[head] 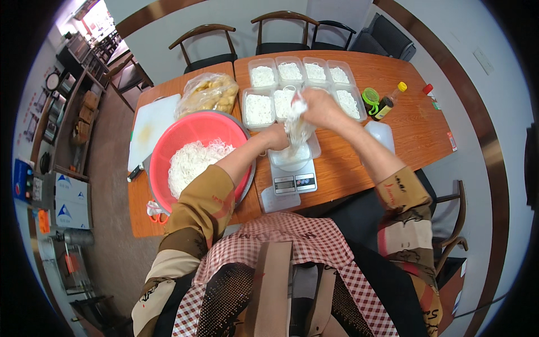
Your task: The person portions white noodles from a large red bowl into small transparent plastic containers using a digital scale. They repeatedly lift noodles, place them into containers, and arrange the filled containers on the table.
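My right hand (316, 107) is raised over the kitchen scale, closed around a hanging bunch of white noodles (300, 128) blurred by motion. The strands hang down into a clear plastic container (315, 148) on the digital kitchen scale (294, 179). My left hand (276, 137) is at the container's left side, close against the strands; its fingers are partly hidden, so its grip cannot be made out. Left of my left forearm, a red plastic colander (162, 170) holds a heap of white noodles (196, 164). Beyond my hands, several clear containers (259, 108) of noodles stand in two rows.
A white cutting board (153, 120), a knife (135, 172) and orange-handled scissors (158, 218) lie at left. A plastic bag of yellowish food (210, 94) sits behind the colander. At right stand a green-lidded jar (370, 99) and a yellow-capped bottle (389, 101). Chairs (284, 36) line the wall.
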The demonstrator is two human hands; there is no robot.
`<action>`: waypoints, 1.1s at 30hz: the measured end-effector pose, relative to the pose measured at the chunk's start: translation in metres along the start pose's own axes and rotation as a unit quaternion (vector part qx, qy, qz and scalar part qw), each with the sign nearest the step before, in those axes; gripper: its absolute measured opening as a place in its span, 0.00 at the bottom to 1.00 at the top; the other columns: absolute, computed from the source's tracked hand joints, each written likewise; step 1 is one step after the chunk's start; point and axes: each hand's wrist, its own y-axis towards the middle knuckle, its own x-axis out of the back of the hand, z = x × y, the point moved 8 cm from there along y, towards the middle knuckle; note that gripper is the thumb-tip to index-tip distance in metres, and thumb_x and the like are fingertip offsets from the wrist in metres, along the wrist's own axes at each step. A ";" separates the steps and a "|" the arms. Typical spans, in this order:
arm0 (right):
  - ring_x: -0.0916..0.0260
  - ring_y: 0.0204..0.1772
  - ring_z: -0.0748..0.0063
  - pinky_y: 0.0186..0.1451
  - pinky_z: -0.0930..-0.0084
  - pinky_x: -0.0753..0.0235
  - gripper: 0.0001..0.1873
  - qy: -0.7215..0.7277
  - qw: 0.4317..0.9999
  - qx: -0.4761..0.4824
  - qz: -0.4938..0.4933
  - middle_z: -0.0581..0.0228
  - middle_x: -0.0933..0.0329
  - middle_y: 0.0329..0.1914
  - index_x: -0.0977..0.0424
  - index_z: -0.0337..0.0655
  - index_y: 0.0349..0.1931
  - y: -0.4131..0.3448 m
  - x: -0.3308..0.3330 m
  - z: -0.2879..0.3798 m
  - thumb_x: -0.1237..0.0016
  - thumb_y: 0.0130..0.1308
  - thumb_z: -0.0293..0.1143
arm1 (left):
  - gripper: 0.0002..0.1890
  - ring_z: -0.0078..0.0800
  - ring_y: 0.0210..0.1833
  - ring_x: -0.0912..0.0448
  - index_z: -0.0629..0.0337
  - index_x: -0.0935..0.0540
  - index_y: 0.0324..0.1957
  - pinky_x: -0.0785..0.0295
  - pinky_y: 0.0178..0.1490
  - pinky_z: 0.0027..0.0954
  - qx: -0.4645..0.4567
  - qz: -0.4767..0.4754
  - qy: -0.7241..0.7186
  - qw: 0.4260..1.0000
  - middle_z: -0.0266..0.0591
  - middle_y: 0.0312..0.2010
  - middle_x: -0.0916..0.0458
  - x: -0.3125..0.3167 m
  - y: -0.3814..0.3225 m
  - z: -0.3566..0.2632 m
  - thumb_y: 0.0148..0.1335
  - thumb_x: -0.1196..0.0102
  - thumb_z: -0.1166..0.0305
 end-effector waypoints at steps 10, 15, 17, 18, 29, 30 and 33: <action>0.24 0.55 0.50 0.55 0.61 0.25 0.18 -0.040 0.989 -0.044 0.138 0.44 0.22 0.51 0.22 0.38 0.50 -0.005 -0.088 -0.033 0.55 0.58 0.25 | 0.07 0.22 0.34 0.22 0.67 0.19 0.39 0.25 0.40 0.27 -0.015 0.091 -0.208 0.974 0.38 0.32 0.19 0.036 -0.031 -0.002 0.61 0.50 0.81; 0.21 0.47 0.60 0.42 0.64 0.22 0.22 0.261 0.963 -0.019 -0.066 0.50 0.20 0.46 0.28 0.39 0.56 0.004 -0.097 -0.074 0.51 0.59 0.26 | 0.09 0.23 0.36 0.23 0.66 0.24 0.39 0.24 0.43 0.26 -0.054 0.065 -0.483 0.872 0.37 0.34 0.22 0.033 -0.024 -0.039 0.62 0.57 0.85; 0.25 0.41 0.71 0.36 0.73 0.27 0.23 0.498 0.861 -0.031 0.097 0.61 0.23 0.39 0.29 0.42 0.57 -0.001 -0.131 -0.078 0.51 0.59 0.26 | 0.10 0.23 0.37 0.23 0.65 0.24 0.39 0.24 0.43 0.26 -0.060 0.056 -0.509 0.857 0.37 0.34 0.22 0.034 -0.021 -0.041 0.61 0.58 0.86; 0.27 0.38 0.76 0.33 0.78 0.29 0.23 0.601 0.779 -0.034 0.173 0.66 0.25 0.35 0.30 0.43 0.57 -0.005 -0.138 -0.070 0.51 0.59 0.26 | 0.11 0.24 0.39 0.23 0.65 0.24 0.37 0.24 0.45 0.29 -0.080 0.036 -0.469 0.879 0.37 0.34 0.22 0.042 -0.023 -0.043 0.57 0.59 0.88; 0.29 0.58 0.52 0.61 0.63 0.29 0.12 0.017 1.000 0.017 0.008 0.53 0.24 0.53 0.19 0.44 0.43 -0.021 -0.151 -0.081 0.49 0.61 0.31 | 0.25 0.46 0.52 0.22 0.60 0.24 0.51 0.30 0.57 0.45 0.069 0.083 0.188 0.976 0.49 0.45 0.18 0.026 -0.050 0.023 0.50 0.37 0.62; 0.28 0.57 0.52 0.60 0.63 0.28 0.11 0.034 0.999 0.031 -0.026 0.53 0.23 0.52 0.19 0.44 0.43 -0.022 -0.144 -0.075 0.49 0.61 0.31 | 0.30 0.46 0.55 0.23 0.60 0.26 0.53 0.32 0.60 0.47 0.088 0.100 0.226 0.965 0.49 0.46 0.19 0.013 -0.055 0.031 0.49 0.35 0.58; 0.26 0.53 0.51 0.57 0.62 0.27 0.11 0.105 0.989 0.043 -0.099 0.53 0.21 0.48 0.19 0.43 0.43 -0.030 -0.116 -0.065 0.49 0.61 0.31 | 0.42 0.44 0.59 0.26 0.63 0.33 0.59 0.41 0.65 0.57 0.106 0.095 0.296 0.945 0.47 0.49 0.20 -0.010 -0.058 0.035 0.46 0.32 0.51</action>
